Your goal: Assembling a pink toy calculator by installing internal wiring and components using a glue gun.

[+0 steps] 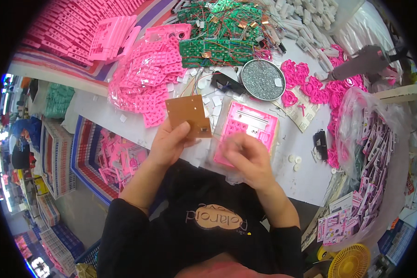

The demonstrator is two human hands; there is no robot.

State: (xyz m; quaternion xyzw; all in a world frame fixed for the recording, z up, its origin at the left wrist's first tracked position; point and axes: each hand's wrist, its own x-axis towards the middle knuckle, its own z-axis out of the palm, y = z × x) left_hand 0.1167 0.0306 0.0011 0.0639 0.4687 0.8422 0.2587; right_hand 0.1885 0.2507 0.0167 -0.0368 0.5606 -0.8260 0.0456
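Note:
My left hand grips a flat brown circuit board by its lower edge, thumb on top, and holds it up over the table. The board has a notch at its right side and a few small holes. To its right, my right hand is over the lower part of a pink plastic casing. Its fingers are curled together and slightly blurred, so whatever they pinch cannot be made out. The casing lies open side up, with a pink button pad and metal rods inside.
Behind are a round tin of small screws, green circuit boards with wires, and bagged pink button pads. An electric screwdriver hangs at the right, above pink rings. A black part and white discs lie nearby.

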